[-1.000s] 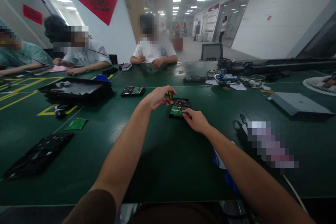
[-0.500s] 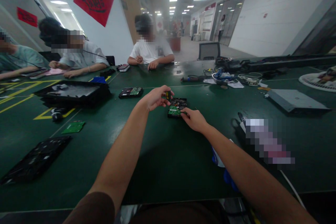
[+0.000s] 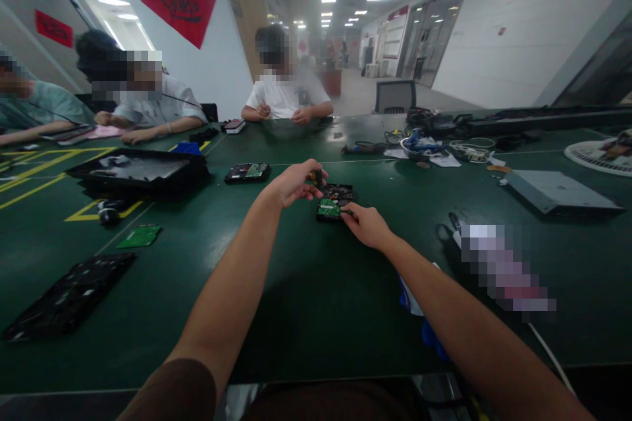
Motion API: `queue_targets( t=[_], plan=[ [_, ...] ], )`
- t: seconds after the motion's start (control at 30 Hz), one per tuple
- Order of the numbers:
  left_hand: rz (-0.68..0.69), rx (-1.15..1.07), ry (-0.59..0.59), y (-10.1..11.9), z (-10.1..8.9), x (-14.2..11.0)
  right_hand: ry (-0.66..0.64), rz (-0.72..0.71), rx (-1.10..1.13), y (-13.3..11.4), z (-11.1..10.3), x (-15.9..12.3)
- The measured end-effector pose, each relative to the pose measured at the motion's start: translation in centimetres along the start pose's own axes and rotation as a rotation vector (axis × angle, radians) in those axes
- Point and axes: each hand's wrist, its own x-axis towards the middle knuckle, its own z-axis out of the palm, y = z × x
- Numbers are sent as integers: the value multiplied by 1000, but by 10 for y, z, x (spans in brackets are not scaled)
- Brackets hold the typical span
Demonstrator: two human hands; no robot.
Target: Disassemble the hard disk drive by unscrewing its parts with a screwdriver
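Observation:
A hard drive [image 3: 342,192] with dark metal casing lies on the green tabletop in front of me, a green circuit board [image 3: 329,207] on its near part. Over the drive's far left side, my left hand [image 3: 297,184] is closed around a short black-and-yellow handle, which looks like that of a screwdriver [image 3: 318,177]. Its tip is too small to make out. My right hand [image 3: 365,222] pinches the drive's near right edge beside the board; its fingertips partly cover that corner.
A second hard drive [image 3: 247,172] lies left, beyond a loose green board [image 3: 139,237] and black panel [image 3: 72,296]. Black trays [image 3: 138,177] are stacked farther left. At right are a metal case [image 3: 563,191], a blurred object [image 3: 503,266] and cables [image 3: 422,145]. Several people sit opposite.
The handle in my left hand has turned slightly, showing less of its yellow face. My right hand stays at the drive's edge. The view has shifted a little.

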Motion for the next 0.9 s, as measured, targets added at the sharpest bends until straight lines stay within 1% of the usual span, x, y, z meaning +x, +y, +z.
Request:
queue_targets(
  t=[0.1, 0.17, 0.37, 0.53, 0.6, 0.73, 0.9],
  plan=[
    [-35, -54, -54, 0, 0, 1, 3, -6, -8, 0, 0, 0],
    [-39, -87, -69, -1, 0, 1, 11, -12, -11, 0, 0, 0],
    [-1, -62, -8, 0, -2, 0, 3, -10, -2, 2, 1, 1],
    [-7, -30, -77, 1, -1, -2, 18, -15, 6, 3, 3, 1],
    [-18, -40, -86, 0, -1, -1, 17, -17, 12, 2, 3, 1],
    [-10, -37, -47, -1, -2, 1, 6, -17, 15, 2, 1, 1],
    [41, 60, 36, -1, -2, 3, 6, -7, 18, 1, 1, 0]
  ],
)
